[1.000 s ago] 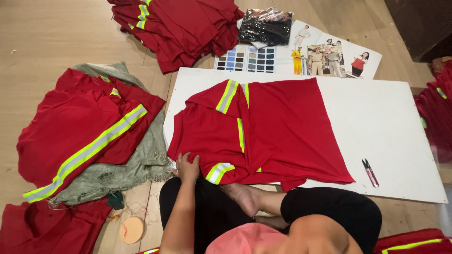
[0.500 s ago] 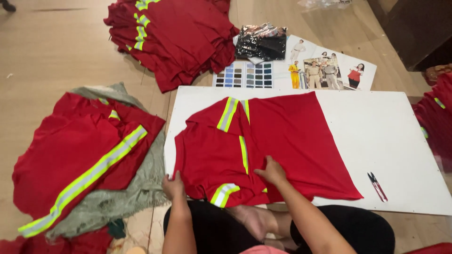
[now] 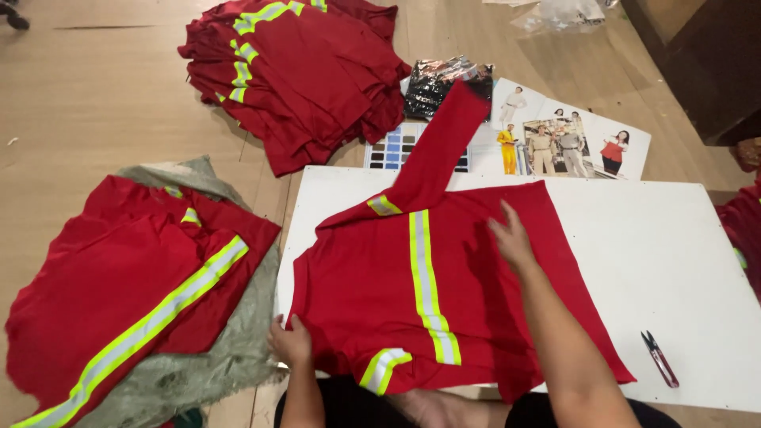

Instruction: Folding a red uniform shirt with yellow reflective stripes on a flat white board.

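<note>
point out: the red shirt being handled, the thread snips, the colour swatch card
red shirt (image 3: 372, 293), head view, on the red body panel left of the reflective stripe.
thread snips (image 3: 659, 359), head view, on the middle where blades meet handles.
colour swatch card (image 3: 394, 148), head view, on the blue and grey swatch rows.
</note>
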